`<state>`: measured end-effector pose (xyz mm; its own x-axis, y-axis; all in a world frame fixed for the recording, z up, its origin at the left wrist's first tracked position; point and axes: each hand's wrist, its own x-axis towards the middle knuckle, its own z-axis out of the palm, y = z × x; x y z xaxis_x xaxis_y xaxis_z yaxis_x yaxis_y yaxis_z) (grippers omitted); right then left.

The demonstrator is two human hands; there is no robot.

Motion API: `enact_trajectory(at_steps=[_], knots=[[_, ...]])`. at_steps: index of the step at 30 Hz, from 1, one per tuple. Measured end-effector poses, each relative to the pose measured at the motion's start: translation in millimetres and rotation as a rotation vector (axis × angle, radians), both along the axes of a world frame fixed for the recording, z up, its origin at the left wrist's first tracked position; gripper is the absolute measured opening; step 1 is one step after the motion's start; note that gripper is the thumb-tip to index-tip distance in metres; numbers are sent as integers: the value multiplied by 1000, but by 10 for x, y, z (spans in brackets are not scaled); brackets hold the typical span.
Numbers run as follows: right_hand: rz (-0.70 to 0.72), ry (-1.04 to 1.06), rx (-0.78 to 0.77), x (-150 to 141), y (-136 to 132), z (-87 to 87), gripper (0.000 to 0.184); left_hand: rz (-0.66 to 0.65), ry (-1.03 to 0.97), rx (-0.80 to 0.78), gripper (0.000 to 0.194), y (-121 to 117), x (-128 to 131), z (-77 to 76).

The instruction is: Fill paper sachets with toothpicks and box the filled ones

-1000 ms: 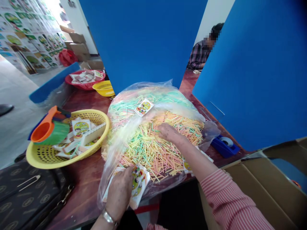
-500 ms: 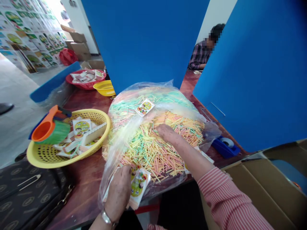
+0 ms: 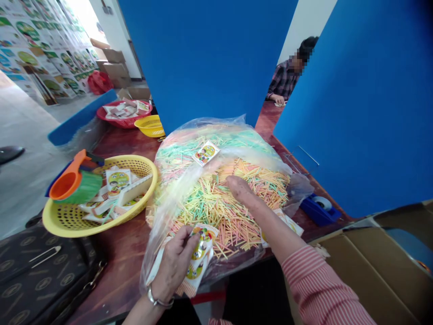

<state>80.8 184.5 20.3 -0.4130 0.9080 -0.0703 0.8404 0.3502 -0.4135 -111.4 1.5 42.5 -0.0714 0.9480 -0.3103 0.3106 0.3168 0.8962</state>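
My left hand [image 3: 177,259], with a silver bracelet at the wrist, pinches a printed paper packet [image 3: 204,241] at the front edge of the pile. More packets lie beneath it. A big clear plastic bag [image 3: 169,212] is spread open, full of thin pastel sticks [image 3: 216,203] in yellow, green, pink and orange. My right hand [image 3: 239,188] reaches into the middle of the sticks, knuckles up; its fingers are hidden from the camera. Another packet [image 3: 206,153] rests on the bag's far part, and one packet [image 3: 287,221] lies partly under my right forearm.
On the left stands a yellow basket [image 3: 154,198] with packets, an orange scoop [image 3: 66,183] and a green one. Behind are a red basket [image 3: 125,123] and a small yellow basket [image 3: 150,127]. Blue panels [image 3: 209,58] rise around; a tape dispenser [image 3: 320,210] sits right. A co-worker [image 3: 286,76] sits beyond.
My left hand has turned and lifted slightly, bringing a packet up between thumb and fingers. The right hand stays among the sticks. The whole view has shifted a little.
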Motion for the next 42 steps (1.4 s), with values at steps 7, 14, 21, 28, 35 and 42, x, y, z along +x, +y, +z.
enact_trajectory(at_steps=[7,14,21,28,35,42], knots=[[-189,547,9,108,22,-43,34,-4,89,112,22,109,114,61],[-439,1368,-371,34,-121,57,22,18,123,173,21,219,180,-7],[-269,1646,-320,-159,-680,519,14,58,-103,66,24,247,274,-30],[-250,1556,-357,-303,-911,504,16,113,-232,46,22,242,318,8],[-200,1471,-455,-302,-1009,380,16,125,-274,74,18,251,288,-69],[-95,1347,-437,-256,-1019,383,48,114,-498,42,17,309,332,-17]])
